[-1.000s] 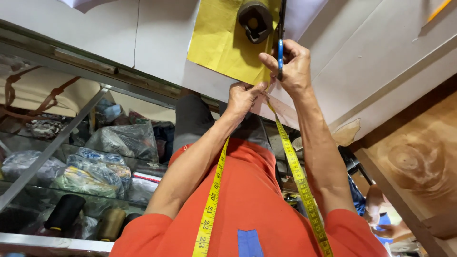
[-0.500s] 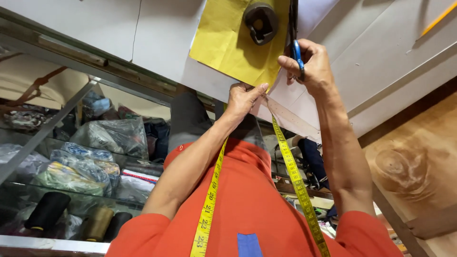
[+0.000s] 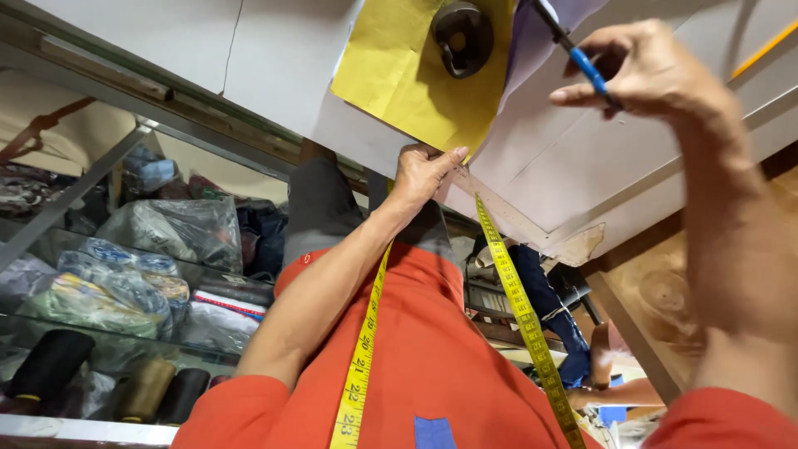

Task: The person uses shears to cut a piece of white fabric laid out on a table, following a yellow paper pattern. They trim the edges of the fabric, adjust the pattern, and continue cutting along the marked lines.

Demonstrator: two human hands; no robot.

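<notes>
I see my right hand [image 3: 657, 75] up high. Its fingers are pinched tight on a blue pen [image 3: 582, 62]. The pen tip is over the pale sheet [image 3: 573, 158] on the white table [image 3: 274, 66]. My left hand [image 3: 424, 175] lies flat at the edge of the yellow paper [image 3: 399, 75], fingers together, pressing down and gripping nothing. A round dark weight [image 3: 462, 37] sits on the yellow paper. A yellow tape measure [image 3: 515, 299] hangs over my orange shirt [image 3: 432, 357].
</notes>
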